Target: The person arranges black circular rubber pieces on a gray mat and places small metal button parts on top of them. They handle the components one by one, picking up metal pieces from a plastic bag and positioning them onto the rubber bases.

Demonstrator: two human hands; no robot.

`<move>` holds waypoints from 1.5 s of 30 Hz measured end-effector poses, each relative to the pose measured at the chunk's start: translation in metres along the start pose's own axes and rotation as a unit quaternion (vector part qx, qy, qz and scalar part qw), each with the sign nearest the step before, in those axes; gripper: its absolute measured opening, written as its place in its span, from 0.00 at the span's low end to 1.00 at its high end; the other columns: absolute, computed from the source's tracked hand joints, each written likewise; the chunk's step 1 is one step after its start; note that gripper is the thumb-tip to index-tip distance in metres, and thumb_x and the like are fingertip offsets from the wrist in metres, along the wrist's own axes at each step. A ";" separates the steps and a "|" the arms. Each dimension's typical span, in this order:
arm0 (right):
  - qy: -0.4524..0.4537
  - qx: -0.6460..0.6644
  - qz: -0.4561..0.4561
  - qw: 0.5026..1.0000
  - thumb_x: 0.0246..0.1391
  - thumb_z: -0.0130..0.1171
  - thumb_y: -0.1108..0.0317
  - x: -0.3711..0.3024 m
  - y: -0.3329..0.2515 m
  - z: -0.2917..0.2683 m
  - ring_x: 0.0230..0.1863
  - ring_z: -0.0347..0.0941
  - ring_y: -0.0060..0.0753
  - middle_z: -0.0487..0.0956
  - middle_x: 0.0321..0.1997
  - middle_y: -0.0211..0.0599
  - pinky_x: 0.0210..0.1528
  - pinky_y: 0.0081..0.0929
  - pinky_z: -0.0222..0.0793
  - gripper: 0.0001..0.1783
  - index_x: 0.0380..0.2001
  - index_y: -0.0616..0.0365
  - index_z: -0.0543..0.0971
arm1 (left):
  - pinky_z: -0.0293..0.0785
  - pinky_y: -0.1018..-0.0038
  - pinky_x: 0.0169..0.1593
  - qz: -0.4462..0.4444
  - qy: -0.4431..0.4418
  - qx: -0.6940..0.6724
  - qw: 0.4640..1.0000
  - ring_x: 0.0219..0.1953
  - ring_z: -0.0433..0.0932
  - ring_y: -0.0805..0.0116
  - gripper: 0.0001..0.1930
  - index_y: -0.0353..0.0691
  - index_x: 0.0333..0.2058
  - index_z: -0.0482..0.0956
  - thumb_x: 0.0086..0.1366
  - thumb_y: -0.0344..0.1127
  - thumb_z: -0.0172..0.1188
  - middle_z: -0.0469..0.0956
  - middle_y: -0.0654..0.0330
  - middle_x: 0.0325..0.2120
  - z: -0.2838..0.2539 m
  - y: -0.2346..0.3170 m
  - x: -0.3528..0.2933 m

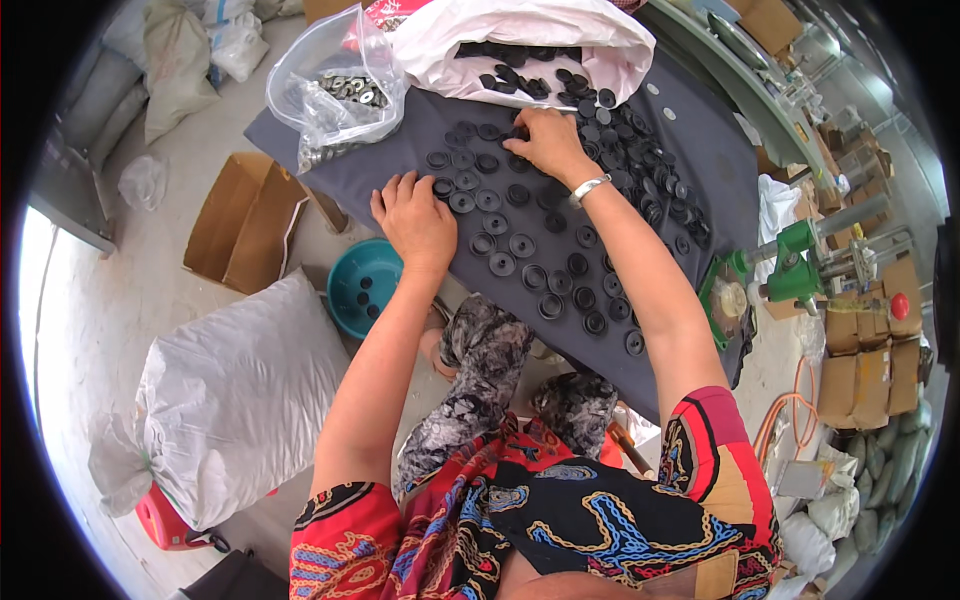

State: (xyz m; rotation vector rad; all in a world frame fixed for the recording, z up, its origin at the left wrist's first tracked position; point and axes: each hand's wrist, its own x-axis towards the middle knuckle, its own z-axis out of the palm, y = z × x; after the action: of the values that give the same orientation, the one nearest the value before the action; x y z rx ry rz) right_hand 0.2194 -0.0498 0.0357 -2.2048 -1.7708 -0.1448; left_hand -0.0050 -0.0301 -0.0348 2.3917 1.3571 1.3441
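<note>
Black round discs [501,263] lie spread in loose rows over a table covered with dark grey cloth [690,110]. Near the table's left edge rests my left hand [416,222], its fingers slightly apart beside a black disc [443,187]. Farther off, my right hand [548,142] bends down over the discs, thumb and fingers pinching what looks like one black disc; its fingertips are partly hidden. To its right spreads a dense heap of similar discs [650,180]. Beyond it, a white sack [430,45] lies on its side, with more discs in its mouth.
A clear plastic tub [390,110] at the table's far left holds small metal rings. Below that edge are a cardboard box [240,225], a teal basin [345,318] with a few discs inside and a full white sack [240,390]. A green metal device [795,262] stands at right.
</note>
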 end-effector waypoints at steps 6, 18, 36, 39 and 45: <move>-0.030 -0.084 -0.036 0.995 0.44 0.65 0.52 -0.005 0.007 0.005 0.49 0.71 0.41 0.80 0.40 0.39 0.50 0.42 0.59 0.20 0.36 0.56 0.81 | 0.53 0.48 0.62 0.002 0.001 -0.011 1.000 0.54 0.69 0.52 0.12 0.41 0.37 0.80 0.51 0.29 0.58 0.77 0.55 0.45 0.004 -0.004 -0.001; -0.062 -0.052 0.015 0.997 0.47 0.61 0.56 0.003 -0.002 0.005 0.52 0.71 0.43 0.80 0.44 0.41 0.53 0.44 0.59 0.21 0.44 0.53 0.81 | 0.53 0.48 0.62 0.000 0.001 -0.012 1.000 0.54 0.69 0.52 0.12 0.41 0.37 0.80 0.51 0.29 0.57 0.77 0.54 0.45 0.003 -0.002 -0.001; -0.018 0.012 -0.111 0.994 0.51 0.60 0.59 0.005 -0.027 0.027 0.48 0.70 0.40 0.79 0.40 0.34 0.50 0.42 0.59 0.14 0.40 0.51 0.82 | 0.54 0.50 0.62 -0.006 0.009 -0.012 1.000 0.54 0.69 0.53 0.17 0.38 0.43 0.77 0.52 0.28 0.56 0.76 0.54 0.47 0.003 -0.004 0.000; 0.023 0.041 -0.107 0.993 0.54 0.56 0.57 0.005 -0.034 0.027 0.51 0.70 0.42 0.79 0.44 0.36 0.53 0.46 0.59 0.17 0.42 0.53 0.81 | 0.54 0.50 0.62 -0.010 0.008 -0.014 1.000 0.55 0.69 0.53 0.18 0.37 0.45 0.75 0.52 0.27 0.55 0.76 0.53 0.47 0.003 -0.004 -0.001; -0.011 0.014 -0.176 0.984 0.61 0.44 0.46 -0.001 -0.050 0.055 0.68 0.55 0.49 0.64 0.65 0.49 0.67 0.50 0.48 0.33 0.57 0.63 0.68 | 0.54 0.51 0.62 -0.044 0.020 -0.037 0.998 0.55 0.69 0.54 0.23 0.35 0.50 0.71 0.53 0.26 0.54 0.75 0.52 0.48 0.001 0.003 0.002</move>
State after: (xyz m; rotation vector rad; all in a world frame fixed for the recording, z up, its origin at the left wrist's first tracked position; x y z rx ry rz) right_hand 0.1645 -0.0245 -0.0081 -1.8620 -2.1462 -0.1725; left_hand -0.0014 -0.0300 -0.0328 2.2420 1.3787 1.4013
